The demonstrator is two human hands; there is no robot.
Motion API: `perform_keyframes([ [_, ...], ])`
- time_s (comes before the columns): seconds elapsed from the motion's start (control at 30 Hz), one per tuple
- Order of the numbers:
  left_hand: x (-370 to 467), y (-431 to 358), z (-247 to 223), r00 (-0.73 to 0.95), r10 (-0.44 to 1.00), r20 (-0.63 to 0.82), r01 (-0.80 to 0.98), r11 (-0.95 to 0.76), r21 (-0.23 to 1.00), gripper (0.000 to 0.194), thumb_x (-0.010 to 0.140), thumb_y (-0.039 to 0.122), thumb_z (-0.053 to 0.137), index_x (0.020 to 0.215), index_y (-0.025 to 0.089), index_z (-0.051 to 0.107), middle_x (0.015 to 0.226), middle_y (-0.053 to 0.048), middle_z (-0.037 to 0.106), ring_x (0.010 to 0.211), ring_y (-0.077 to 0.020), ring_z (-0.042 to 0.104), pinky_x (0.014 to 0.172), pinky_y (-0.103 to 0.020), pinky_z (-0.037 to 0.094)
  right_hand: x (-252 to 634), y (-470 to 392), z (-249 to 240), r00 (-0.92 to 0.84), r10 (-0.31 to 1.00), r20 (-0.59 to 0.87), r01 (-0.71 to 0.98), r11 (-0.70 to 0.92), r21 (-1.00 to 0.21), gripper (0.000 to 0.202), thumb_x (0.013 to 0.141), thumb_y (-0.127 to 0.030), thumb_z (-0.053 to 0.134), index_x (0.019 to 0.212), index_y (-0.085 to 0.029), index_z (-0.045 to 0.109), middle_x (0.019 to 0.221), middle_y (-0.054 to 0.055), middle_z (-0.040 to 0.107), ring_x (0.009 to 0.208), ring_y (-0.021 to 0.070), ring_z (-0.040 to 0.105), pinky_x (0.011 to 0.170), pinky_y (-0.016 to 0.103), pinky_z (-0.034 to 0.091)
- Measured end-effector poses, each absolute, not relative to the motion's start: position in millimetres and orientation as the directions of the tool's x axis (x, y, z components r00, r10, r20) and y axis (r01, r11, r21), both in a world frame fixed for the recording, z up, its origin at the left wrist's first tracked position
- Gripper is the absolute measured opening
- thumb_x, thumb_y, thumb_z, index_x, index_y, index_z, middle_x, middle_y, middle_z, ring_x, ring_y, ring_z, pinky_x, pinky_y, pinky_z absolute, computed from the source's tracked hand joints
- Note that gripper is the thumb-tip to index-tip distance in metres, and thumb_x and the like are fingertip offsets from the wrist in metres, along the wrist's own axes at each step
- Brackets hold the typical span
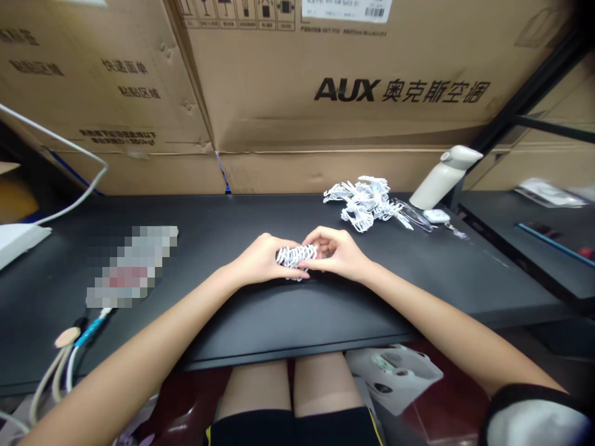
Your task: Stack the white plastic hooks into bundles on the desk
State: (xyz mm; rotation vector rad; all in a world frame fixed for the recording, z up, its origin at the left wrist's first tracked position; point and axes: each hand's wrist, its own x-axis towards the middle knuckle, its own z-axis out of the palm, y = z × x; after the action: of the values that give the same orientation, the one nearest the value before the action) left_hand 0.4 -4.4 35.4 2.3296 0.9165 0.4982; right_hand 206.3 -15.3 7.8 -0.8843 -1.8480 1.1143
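Left hand (264, 260): clamped at 9 o'clock on white strand bundle (296, 255).
Bundle: between hands, apparently being arranged.
Right hand (341, 255): pinched at 3 o'clock; next move likely calls for fine fingertip control.
White strand pile (367, 199): 2 o'clock from bundle.

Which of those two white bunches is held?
The smaller bunch, between the left hand and right hand; the larger, tangled bunch lies on the black table near the bottle.

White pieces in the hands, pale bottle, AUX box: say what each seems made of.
White pieces: smooth plastic or coated wire, perhaps; thin, evenly white strands, too small to settle.
Pale bottle: perhaps coated metal or plastic, satin, by its soft shading.
AUX box: matte brown cardboard, by its creases and printing.
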Motion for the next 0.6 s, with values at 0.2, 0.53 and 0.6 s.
perform_keyframes([
  [0.2, 2, -5, 31, 0.679, 0.723, 0.123, 0.453, -0.546, 0.705, 0.034, 0.072, 0.045, 0.069, 0.086, 0.015, 0.074, 0.072, -0.001, 0.070, 0.061, -0.0123, 0.059, 0.058, -0.018, 0.039, 212, -14, 13, -0.549, 0.827, 0.119, 0.108, 0.212, -0.971, 0.050, 0.064, -0.035, 0.080, 0.104, -0.015, 0.059, 0.068, 0.000, 0.065, 0.056, 0.0138, 0.064, 0.052, 0.025, 0.053],
  [0.53, 1, 0, 25, 0.605, 0.796, 0.000, 0.407, -0.309, 0.860, 0.033, 0.070, 0.043, 0.071, 0.079, 0.011, 0.072, 0.061, -0.001, 0.066, 0.052, -0.0113, 0.057, 0.047, -0.019, 0.039, 211, -8, 15, -0.516, 0.853, 0.078, 0.048, 0.120, -0.992, 0.054, 0.068, -0.038, 0.077, 0.111, -0.012, 0.059, 0.071, 0.003, 0.065, 0.055, 0.0140, 0.062, 0.042, 0.022, 0.047],
  [0.6, 2, 2, 24, 0.525, 0.849, -0.057, 0.361, -0.162, 0.919, 0.036, 0.069, 0.044, 0.072, 0.080, 0.010, 0.072, 0.062, -0.003, 0.067, 0.054, -0.0134, 0.059, 0.049, -0.021, 0.043, 213, -7, 17, -0.419, 0.893, 0.161, 0.081, 0.214, -0.974, 0.050, 0.072, -0.042, 0.073, 0.111, -0.013, 0.060, 0.073, 0.003, 0.063, 0.052, 0.0099, 0.055, 0.041, 0.021, 0.042],
])
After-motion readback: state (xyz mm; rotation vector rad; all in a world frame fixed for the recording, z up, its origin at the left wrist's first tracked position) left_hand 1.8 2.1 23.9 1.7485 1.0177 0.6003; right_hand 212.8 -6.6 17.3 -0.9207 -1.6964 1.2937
